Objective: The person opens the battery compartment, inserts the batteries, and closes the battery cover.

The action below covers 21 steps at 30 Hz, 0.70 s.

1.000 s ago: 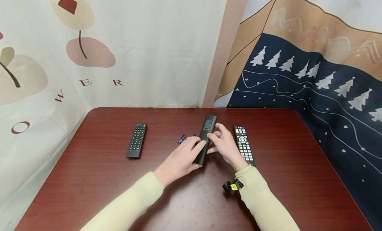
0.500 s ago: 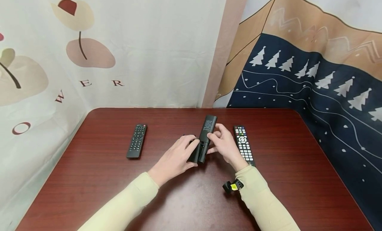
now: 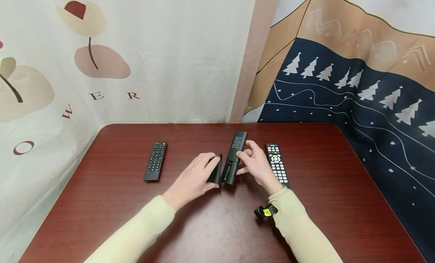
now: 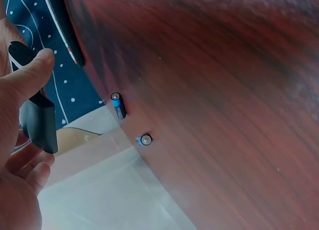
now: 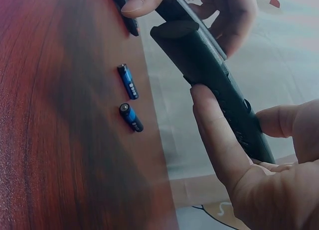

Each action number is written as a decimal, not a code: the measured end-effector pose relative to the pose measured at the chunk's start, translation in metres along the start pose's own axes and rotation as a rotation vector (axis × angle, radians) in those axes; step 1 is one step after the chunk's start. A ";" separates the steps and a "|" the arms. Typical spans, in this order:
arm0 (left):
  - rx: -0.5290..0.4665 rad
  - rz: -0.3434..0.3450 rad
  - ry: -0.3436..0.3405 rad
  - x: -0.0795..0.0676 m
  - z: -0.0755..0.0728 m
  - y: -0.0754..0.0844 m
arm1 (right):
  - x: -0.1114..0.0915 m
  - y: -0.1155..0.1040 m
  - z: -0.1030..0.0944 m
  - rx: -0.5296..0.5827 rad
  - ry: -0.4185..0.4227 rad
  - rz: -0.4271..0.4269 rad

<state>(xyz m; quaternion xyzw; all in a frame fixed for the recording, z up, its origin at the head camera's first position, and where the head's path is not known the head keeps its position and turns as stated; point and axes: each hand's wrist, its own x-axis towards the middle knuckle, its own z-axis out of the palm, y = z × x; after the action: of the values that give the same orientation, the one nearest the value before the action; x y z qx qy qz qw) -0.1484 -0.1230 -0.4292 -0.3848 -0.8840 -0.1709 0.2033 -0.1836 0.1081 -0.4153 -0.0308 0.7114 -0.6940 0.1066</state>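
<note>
In the head view my right hand (image 3: 256,166) grips a black remote control (image 3: 235,151), its labelled back facing up and the battery compartment (image 3: 229,172) uncovered at the near end. Just left of it, my left hand (image 3: 192,176) pinches the black battery cover (image 3: 215,174) between thumb and fingers, apart from the remote. The left wrist view gives the cover (image 4: 41,123) from the side, curved and thin. Two blue-and-black batteries, one (image 5: 128,81) beside the other (image 5: 131,118), lie on the table in the right wrist view; the left hand hides them from the head camera.
A second black remote (image 3: 155,162) lies buttons up on the left of the dark red wooden table (image 3: 112,210). Another remote with white buttons (image 3: 276,163) lies right of my right hand, partly behind the wrist. Printed curtains (image 3: 176,59) hang behind the table.
The battery cover has come off the remote and moved left with my left hand, exposing the compartment. My right hand and the remote have stayed nearly in place.
</note>
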 end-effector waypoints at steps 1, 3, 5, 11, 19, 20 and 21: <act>0.001 0.003 0.001 0.000 0.000 -0.001 | 0.000 0.000 0.000 0.000 0.000 0.000; 0.004 0.004 -0.002 -0.001 0.000 -0.002 | 0.000 -0.001 0.000 -0.001 -0.001 0.001; 0.006 -0.001 -0.007 -0.001 0.000 -0.004 | 0.000 -0.001 0.000 -0.001 -0.003 0.000; 0.029 -0.015 -0.031 -0.004 0.000 -0.010 | 0.000 -0.002 -0.001 0.004 -0.006 -0.001; 0.061 -0.030 -0.054 -0.009 -0.002 -0.017 | -0.001 -0.002 -0.002 -0.002 -0.003 0.000; 0.063 -0.034 -0.056 -0.009 -0.003 -0.018 | -0.001 -0.002 -0.002 -0.003 -0.002 0.000; 0.065 -0.037 -0.060 -0.009 -0.003 -0.019 | -0.001 -0.002 -0.002 -0.004 -0.002 0.000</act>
<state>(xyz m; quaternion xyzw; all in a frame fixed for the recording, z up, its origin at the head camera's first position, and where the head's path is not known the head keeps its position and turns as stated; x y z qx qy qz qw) -0.1558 -0.1422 -0.4339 -0.3664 -0.9017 -0.1342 0.1860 -0.1833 0.1102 -0.4128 -0.0315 0.7126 -0.6926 0.1071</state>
